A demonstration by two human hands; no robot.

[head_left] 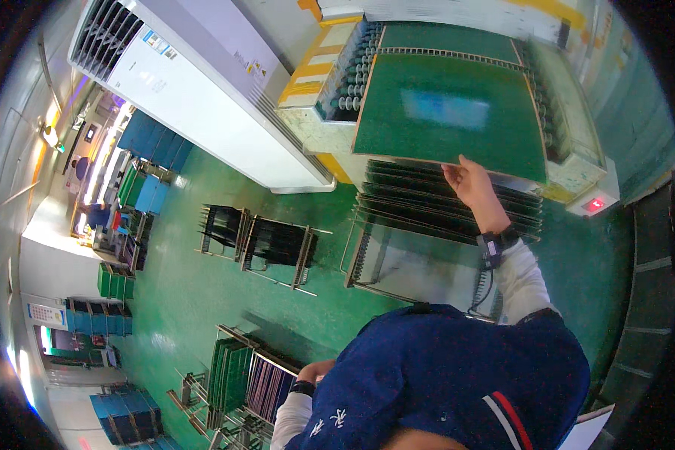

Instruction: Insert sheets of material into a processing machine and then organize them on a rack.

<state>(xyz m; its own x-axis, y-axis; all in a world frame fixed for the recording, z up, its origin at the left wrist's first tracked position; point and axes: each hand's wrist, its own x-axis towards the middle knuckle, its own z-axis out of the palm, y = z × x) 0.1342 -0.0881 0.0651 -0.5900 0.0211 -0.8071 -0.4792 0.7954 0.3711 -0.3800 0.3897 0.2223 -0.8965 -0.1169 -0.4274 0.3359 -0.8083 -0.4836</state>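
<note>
A large green panel (450, 112) with a thin copper-coloured rim lies on the roller machine ahead of me. My right hand (469, 182) is at its near edge, fingers bent around that edge in a pinch. Just below this hand stands a metal rack (360, 255) with several dark panels in its slots. Low on the left, my left hand (316, 370) is beside another rack (266, 352) holding green and dark purplish panels. My body hides part of that hand, and its fingers cannot be made out.
A tall white air conditioner (202, 90) stands left of the machine. Two small racks of black panels (277, 241) stand on the green floor (180, 300). Blue stacked racks (127, 416) line the left side. A control box with a red light (594, 204) sits at the machine's right corner.
</note>
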